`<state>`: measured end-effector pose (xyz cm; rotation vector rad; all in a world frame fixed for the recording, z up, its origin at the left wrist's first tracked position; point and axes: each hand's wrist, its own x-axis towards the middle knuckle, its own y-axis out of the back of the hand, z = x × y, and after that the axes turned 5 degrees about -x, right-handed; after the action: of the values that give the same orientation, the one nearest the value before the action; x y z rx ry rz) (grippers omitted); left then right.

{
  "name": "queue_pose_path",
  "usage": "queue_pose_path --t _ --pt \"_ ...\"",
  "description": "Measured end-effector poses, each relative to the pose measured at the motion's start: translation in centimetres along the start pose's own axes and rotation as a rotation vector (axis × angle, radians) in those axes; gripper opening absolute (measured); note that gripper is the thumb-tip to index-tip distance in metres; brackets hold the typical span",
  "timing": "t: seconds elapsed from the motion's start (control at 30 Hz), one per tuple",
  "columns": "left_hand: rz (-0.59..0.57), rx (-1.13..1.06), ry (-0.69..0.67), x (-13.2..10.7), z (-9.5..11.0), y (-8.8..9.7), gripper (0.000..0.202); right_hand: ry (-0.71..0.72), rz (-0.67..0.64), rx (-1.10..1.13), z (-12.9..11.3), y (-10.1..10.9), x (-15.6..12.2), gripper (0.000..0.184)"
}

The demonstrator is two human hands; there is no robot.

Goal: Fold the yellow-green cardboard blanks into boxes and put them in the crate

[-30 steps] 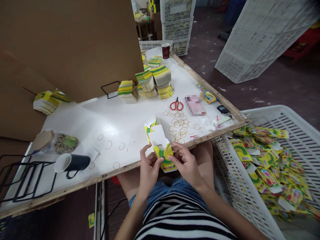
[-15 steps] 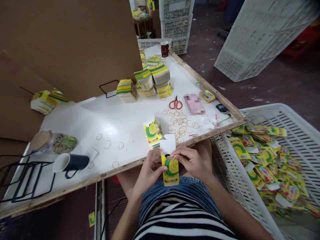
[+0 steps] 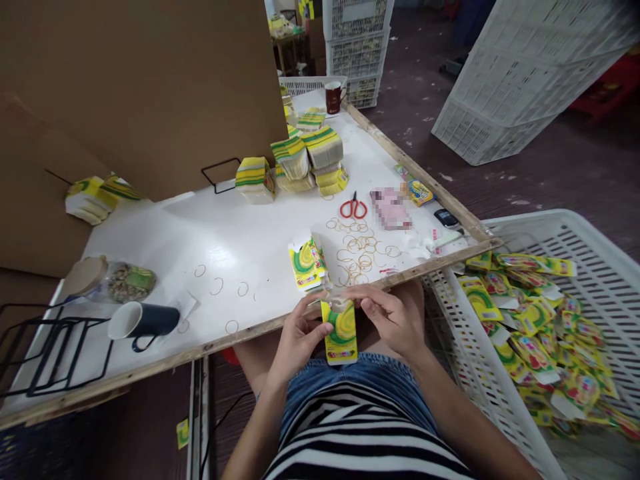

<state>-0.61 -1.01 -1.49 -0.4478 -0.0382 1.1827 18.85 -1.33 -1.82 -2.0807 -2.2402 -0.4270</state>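
Note:
My left hand (image 3: 303, 331) is closed on a small yellow-and-green carton (image 3: 341, 333), thumb on its front face and fingers around its left edge. The carton is upright above my lap, at the table's front edge. At its top, the white flap is folded down and seen nearly edge-on. My right hand (image 3: 393, 319) is at the carton's upper right, with its index finger stretched along the flap and its thumb apart from the front face. Just beyond, a stack of similar flat cartons (image 3: 306, 261) lies on the white table (image 3: 225, 233).
Rubber bands (image 3: 357, 247), red-handled scissors (image 3: 353, 208) and bundled cartons (image 3: 290, 160) lie on the table. A dark mug (image 3: 155, 320) and a jar (image 3: 133, 283) stand at left. On my right, a white crate (image 3: 565, 223) holds many filled-looking packs (image 3: 535, 310).
The carton's top flap, standing up before, is now folded over. My right hand has moved from gripping the carton's upper right edge to the flap, its fingers straighter.

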Motion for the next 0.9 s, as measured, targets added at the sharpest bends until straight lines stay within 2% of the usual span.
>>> queue_pose_path --t 0.1,0.17,0.27,0.43,0.63,0.77,0.87,0.9 --pt "0.057 0.104 -0.018 -0.1 -0.1 -0.1 0.043 0.020 -0.008 -0.087 -0.5 0.1 -0.1 0.035" --pt "0.108 0.190 -0.045 -0.2 -0.3 -0.2 0.041 -0.083 -0.051 -0.131 -0.6 0.0 -0.1 0.024" --pt "0.137 0.261 -0.082 -0.3 -0.5 -0.5 0.040 -0.211 -0.127 -0.151 -0.4 -0.5 -0.1 0.032" --pt "0.030 0.192 -0.018 -0.3 -0.1 -1.0 0.043 -0.206 -0.102 -0.334 -0.2 -0.9 0.2 0.023" --pt "0.076 0.026 -0.033 0.2 0.1 -0.9 0.048 -0.155 -0.124 -0.273 -0.2 -1.1 0.2 0.027" --pt "0.058 0.013 -0.043 0.2 -0.1 -1.3 0.046 -0.125 -0.016 -0.183 0.1 -1.2 -0.1 0.023" --pt "-0.004 0.104 -0.086 0.3 -0.2 -1.7 0.043 -0.046 0.057 -0.152 -0.2 -0.8 -0.6 0.016" --pt "-0.019 0.168 -0.121 0.4 -0.1 -1.7 0.043 -0.003 0.127 -0.178 -0.5 -0.4 -0.8 0.014"
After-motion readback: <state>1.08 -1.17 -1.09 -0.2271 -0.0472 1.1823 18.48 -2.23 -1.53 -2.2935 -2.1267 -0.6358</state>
